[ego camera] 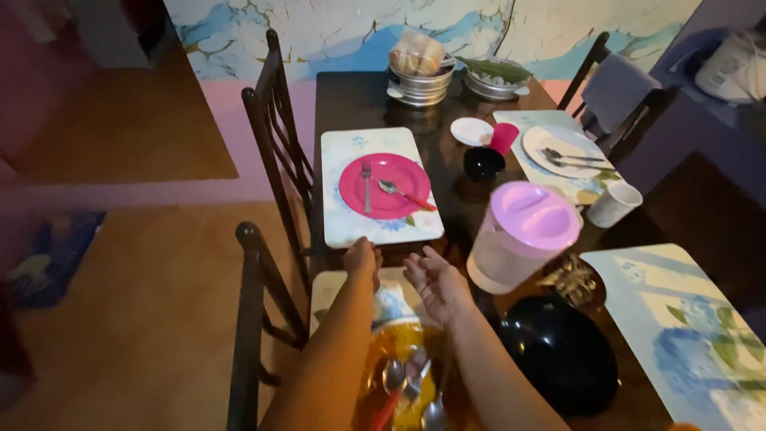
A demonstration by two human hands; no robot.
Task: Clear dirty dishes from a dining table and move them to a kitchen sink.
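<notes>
Left hand (363, 257) curled loosely, empty, touching near edge of placemat (351, 223). Right hand (435, 279) open, palm up, empty, just beside left at 3 o'clock. Pink plate (395, 172) with fork (367, 185) and spoon (403, 192) at 12 o'clock; lidded pitcher (523, 235) at 2 o'clock.

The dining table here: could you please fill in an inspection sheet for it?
Surface: dark table with placemats.
Job's things: yellow plate with cutlery beneath the forearms; pink plate with fork and spoon beyond.
Clutter: lilac-lidded pitcher, black bowl, white plate, mug, two metal pots.
Hands: left hand and right hand empty, by the near placemat.
Cables: nothing seen.
Surroundings: wooden chairs, painted wall.
</notes>
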